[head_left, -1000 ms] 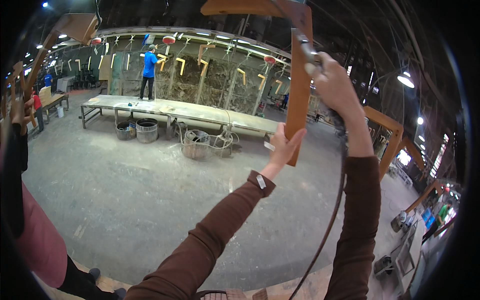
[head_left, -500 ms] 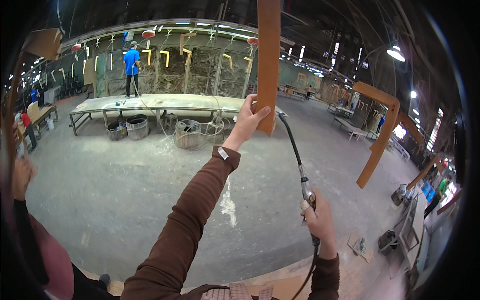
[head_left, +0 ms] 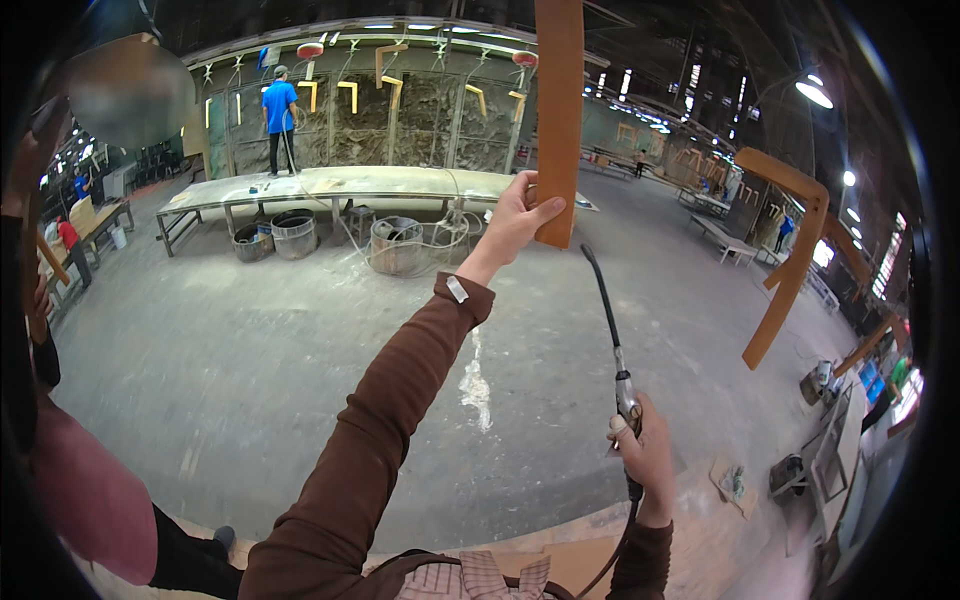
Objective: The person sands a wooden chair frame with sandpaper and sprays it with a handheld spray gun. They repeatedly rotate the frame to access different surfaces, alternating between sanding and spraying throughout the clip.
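A long, flat brown wooden piece point(head_left: 560, 110) hangs upright in front of me and runs out past the top edge. My left hand point(head_left: 512, 225) grips it near its lower end, thumb across the front face. In my right hand point(head_left: 648, 450), lower and to the right, is an air blow gun point(head_left: 624, 388) with a long, thin black nozzle and a dark hose trailing down. The nozzle tip points up, just right of the wooden piece's lower end and apart from it. My right fingers are wrapped round the gun's handle; something pale is wrapped around the thumb.
An L-shaped brown wooden piece point(head_left: 800, 240) hangs at right. Close on my left stands a person in a pink top point(head_left: 90, 490). Ahead is a long low table point(head_left: 390, 182) with buckets point(head_left: 295, 235) below and a person in blue point(head_left: 280, 108) beyond. A bench point(head_left: 845, 440) stands at lower right.
The whole view has shifted a little. The nozzle tip has dropped from beside the wooden piece's edge to about level with its lower end. Both hands keep their holds. The person at left has shifted.
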The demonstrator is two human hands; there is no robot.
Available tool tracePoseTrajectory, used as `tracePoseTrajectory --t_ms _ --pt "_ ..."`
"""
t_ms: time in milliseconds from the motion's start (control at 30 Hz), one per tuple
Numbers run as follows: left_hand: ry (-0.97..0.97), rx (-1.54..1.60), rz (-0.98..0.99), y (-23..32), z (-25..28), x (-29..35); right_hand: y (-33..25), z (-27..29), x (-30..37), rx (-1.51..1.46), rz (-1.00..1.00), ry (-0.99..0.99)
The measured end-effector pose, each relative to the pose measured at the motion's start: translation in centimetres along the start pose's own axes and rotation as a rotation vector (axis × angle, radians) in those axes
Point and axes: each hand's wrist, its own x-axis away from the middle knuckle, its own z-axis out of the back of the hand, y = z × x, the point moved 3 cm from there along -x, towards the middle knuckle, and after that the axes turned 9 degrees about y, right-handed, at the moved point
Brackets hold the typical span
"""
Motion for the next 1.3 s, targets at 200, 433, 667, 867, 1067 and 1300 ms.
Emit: tracePoseTrajectory --t_ms 200,433,667,867,1067,1300 --pt "-0.054 -0.027 -0.081 0.1 -2.0 0.0 4.2 -1.5 1.1 -0.075 -0.126 -0.018" --pt "-0.059 -0.189 -0.047 -1.2 -2.8 1.1 7.7 -4.3 2.8 -0.104 -0.265 -0.139" --pt "-0.002 -0.297 -0.048 -4.4 2.9 8.4 11.3 -7.9 4.2 -0.112 -0.277 -0.303" --pt "0.134 -0.521 0.396 -13.8 19.0 30.4 14.5 -11.9 4.5 0.002 -0.232 -0.414" --pt "-0.392 -1.836 1.274 -12.9 27.0 73.4 16.9 -18.6 7.3 -0.010 -0.389 -0.633" --pt "0.729 -1.157 2.168 4.7 10.9 102.4 17.0 -24.6 10.6 -0.058 -0.289 -0.878"
